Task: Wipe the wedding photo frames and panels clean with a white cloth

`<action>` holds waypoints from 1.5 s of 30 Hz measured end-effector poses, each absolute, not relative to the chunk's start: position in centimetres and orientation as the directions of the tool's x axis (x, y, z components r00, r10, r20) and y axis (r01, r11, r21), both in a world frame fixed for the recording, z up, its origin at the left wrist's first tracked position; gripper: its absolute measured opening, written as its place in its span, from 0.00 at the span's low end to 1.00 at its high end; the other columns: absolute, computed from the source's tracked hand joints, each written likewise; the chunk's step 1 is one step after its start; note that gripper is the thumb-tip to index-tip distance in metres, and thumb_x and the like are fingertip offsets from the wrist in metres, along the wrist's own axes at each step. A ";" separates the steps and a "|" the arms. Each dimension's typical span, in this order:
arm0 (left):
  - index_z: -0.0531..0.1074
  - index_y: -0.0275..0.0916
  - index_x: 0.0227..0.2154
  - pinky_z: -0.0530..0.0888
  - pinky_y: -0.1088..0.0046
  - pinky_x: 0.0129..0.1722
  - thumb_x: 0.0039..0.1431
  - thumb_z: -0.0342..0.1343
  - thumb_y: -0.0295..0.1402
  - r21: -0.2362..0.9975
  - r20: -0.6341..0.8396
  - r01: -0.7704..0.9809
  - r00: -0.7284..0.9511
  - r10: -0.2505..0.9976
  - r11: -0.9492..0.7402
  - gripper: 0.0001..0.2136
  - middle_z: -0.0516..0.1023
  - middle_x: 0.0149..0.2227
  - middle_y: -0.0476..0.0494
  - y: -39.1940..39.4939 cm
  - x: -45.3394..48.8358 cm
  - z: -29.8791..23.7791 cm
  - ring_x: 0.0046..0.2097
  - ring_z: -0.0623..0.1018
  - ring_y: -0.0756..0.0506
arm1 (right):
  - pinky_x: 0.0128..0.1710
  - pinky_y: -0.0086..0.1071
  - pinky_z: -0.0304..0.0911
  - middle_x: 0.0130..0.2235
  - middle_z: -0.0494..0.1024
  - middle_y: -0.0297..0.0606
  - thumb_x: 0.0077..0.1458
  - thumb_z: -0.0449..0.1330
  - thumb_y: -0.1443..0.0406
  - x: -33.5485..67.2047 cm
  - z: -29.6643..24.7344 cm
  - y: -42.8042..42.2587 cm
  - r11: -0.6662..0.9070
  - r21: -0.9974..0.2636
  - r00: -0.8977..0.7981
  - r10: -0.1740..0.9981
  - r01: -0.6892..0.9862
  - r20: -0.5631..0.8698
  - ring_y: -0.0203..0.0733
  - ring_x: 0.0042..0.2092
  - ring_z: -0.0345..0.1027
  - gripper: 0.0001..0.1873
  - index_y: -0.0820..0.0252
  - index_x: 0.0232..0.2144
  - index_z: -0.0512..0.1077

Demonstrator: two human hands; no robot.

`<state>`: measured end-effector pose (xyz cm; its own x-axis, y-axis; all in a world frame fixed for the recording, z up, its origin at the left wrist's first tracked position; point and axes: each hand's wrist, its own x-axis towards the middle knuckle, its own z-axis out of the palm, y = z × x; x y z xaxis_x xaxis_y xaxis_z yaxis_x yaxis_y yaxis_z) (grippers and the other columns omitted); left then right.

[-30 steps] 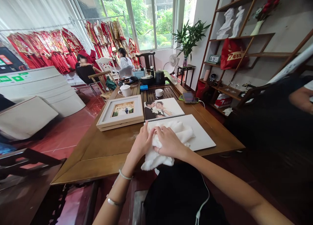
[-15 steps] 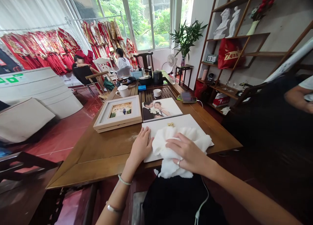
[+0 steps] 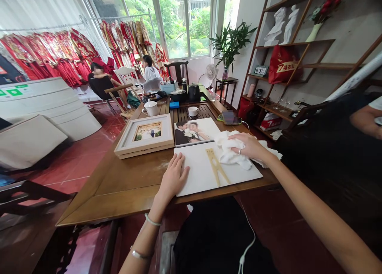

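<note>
My left hand (image 3: 175, 175) lies with its fingers stretched out on the left edge of a white board (image 3: 193, 166) at the near side of the wooden table. A flat, pale-yellow, A-shaped piece (image 3: 214, 166) rests on the board, its two legs toward me. Bunched under my right hand (image 3: 249, 146) is a white cloth (image 3: 231, 148), which covers the board's far right corner and spreads past it onto the table. The fingers of that hand are closed on the cloth; some fingertips are hidden in its folds.
Beyond the board lie a wedding photo panel (image 3: 203, 133) and stacked wooden picture frames (image 3: 167, 140). A lidded white mug (image 3: 151, 108), a small white cup (image 3: 193, 111) and a phone on a cable (image 3: 230, 117) stand farther back. Another person's arm (image 3: 365, 119) shows at right.
My right hand has swept the white cloth from the middle of the board to its far right corner, uncovering the A-shaped piece. My left hand stays on the left edge.
</note>
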<state>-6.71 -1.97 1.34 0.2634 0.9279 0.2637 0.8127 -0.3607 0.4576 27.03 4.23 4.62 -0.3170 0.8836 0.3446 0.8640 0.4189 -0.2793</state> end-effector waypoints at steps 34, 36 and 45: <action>0.66 0.36 0.56 0.60 0.52 0.65 0.64 0.47 0.38 0.464 0.292 0.806 0.254 0.922 -0.368 0.20 0.64 0.64 0.35 -1.9 -6.8 1.2 0.68 0.59 0.37 | 0.50 0.47 0.62 0.49 0.77 0.44 0.50 0.58 0.63 27.3 5.4 2.2 0.570 -0.208 -0.521 0.817 0.795 0.246 0.54 0.51 0.66 0.19 0.57 0.46 0.74; 0.66 0.37 0.56 0.60 0.52 0.65 0.64 0.47 0.38 0.464 0.298 0.803 0.257 0.920 -0.374 0.20 0.64 0.64 0.36 -1.9 -6.9 1.2 0.68 0.59 0.37 | 0.49 0.46 0.62 0.49 0.77 0.44 0.51 0.58 0.63 26.8 5.4 4.2 0.530 -0.212 -0.479 0.842 0.821 0.249 0.54 0.51 0.66 0.19 0.58 0.46 0.74; 0.66 0.37 0.56 0.60 0.52 0.65 0.64 0.47 0.38 0.459 0.277 0.817 0.242 0.930 -0.350 0.20 0.65 0.64 0.36 -2.1 -6.6 1.5 0.68 0.58 0.37 | 0.51 0.47 0.60 0.45 0.78 0.43 0.50 0.58 0.65 25.4 4.6 2.5 0.543 -0.166 -0.471 0.816 0.823 0.335 0.55 0.51 0.65 0.17 0.57 0.44 0.74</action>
